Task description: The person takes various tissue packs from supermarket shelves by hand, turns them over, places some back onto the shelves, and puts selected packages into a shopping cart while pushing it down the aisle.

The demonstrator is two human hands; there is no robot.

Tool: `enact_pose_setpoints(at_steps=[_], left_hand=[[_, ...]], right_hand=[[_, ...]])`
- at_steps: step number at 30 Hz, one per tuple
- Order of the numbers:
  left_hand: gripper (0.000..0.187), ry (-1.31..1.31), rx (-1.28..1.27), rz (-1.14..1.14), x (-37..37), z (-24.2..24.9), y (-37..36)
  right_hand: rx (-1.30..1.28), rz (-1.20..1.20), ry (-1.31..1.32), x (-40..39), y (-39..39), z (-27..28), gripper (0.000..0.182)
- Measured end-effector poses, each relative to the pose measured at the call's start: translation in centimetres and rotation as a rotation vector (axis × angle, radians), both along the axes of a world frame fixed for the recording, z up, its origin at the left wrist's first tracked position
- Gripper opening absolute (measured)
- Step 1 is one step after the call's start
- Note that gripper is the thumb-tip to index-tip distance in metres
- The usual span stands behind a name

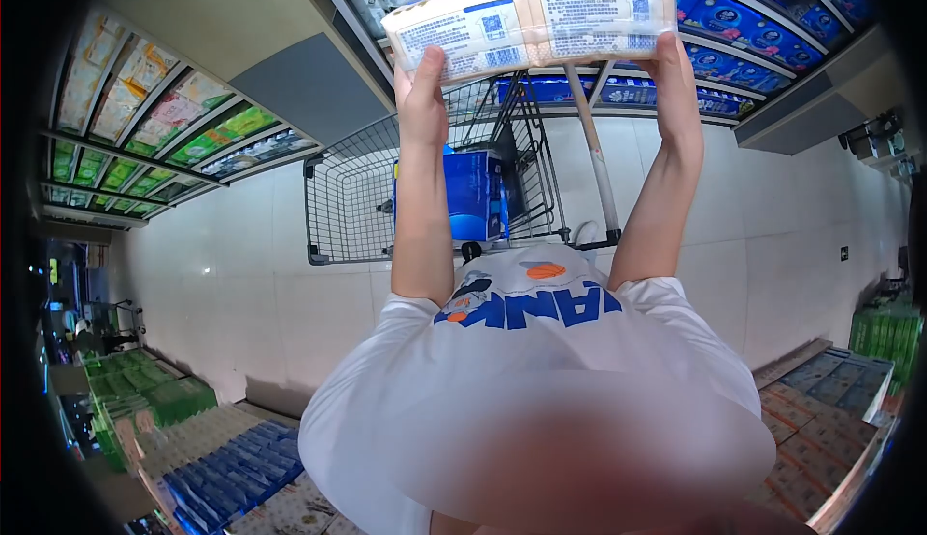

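Observation:
A wide, pale plastic-wrapped pack (531, 23) with printed text panels and square codes is raised at the top middle. My left hand (422, 96) grips its left end, the thumb lying on the printed face. At its right end my right hand (671, 86) holds on in the same manner, thumb on the front. Most of the other fingers are hidden behind the pack. Below it stands a wire shopping cart (352, 187) with a blue package (473, 195) inside.
Shelves with blue packs (724, 15) rise beyond the cart, and shelves with green and white packs (159, 129) at the left. Stacked blue packs (232, 467) lie lower left, brown-patterned ones (801, 448) lower right. Pale floor tiles (715, 207) surround me.

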State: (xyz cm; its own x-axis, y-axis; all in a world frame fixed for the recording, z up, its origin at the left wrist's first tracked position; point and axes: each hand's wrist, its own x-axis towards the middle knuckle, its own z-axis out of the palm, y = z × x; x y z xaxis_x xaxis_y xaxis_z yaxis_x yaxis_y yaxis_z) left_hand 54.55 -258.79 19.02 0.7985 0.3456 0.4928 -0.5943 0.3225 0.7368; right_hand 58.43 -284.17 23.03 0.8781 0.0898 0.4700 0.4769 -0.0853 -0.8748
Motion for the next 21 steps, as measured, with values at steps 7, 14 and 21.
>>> enact_pose_setpoints(at_steps=[7,14,21], left_hand=[[0.061,0.027,-0.019,0.068,-0.8,1.0,-1.1],[0.067,-0.041,0.008,0.09,-1.5,1.5,-4.1],[0.074,-0.156,-0.068,0.063,0.7,1.6,-4.8]], right_hand=[[0.094,-0.077,-0.067,0.6,0.8,0.3,0.061],[0.304,-0.127,-0.094,2.4,1.6,1.4,0.063],[0.442,-0.219,-0.158,2.4,2.4,2.8,0.054]])
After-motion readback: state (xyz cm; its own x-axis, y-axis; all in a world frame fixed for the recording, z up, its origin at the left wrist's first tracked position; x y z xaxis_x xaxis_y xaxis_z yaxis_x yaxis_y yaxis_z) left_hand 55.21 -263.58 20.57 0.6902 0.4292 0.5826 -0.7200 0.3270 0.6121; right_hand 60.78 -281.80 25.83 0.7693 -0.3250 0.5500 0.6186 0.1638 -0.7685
